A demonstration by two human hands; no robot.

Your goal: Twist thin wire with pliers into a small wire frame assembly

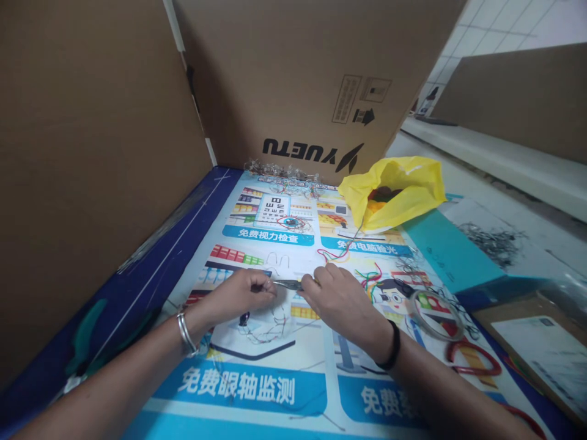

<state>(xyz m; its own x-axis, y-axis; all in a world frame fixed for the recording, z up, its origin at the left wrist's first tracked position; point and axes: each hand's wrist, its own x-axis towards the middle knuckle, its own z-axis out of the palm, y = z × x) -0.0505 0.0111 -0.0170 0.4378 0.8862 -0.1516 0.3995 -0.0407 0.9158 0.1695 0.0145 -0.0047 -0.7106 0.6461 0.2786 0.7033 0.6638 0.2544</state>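
**Between the two hands, one metal tool lies crosswise**

Over the middle of the printed sheet [332, 379], the pointed metal tool [288, 284] spans the gap from hand to hand. Its long axis runs side to side, nearly level, the tapered nose aimed at the left hand [250, 292]. The right hand [337, 299] is the nearer one: its fingers are clamped round the tool's rear part. The left hand's thumb and fingers are curled together right by the tip; whether they pinch a fine wire, or touch the metal, cannot be told.

Counted around them: one wire strand [270, 338] just below the left hand, with one dark bead [244, 319] near its left end; two bent wire pieces [278, 260] above that hand; one yellow bag [394, 189], mouth agape, beyond the right hand; one clear ring-shaped roll [435, 315] to the right, with one red loop [474, 360] beside it. One teal-handled tool [87, 336], blurred, lies left of the left forearm. One bundle of coloured threads [372, 278] sits just past the right hand. Two heaps, beaded wire [284, 171] at the back and dark wire [493, 244] at the right, are too tangled to count by piece.
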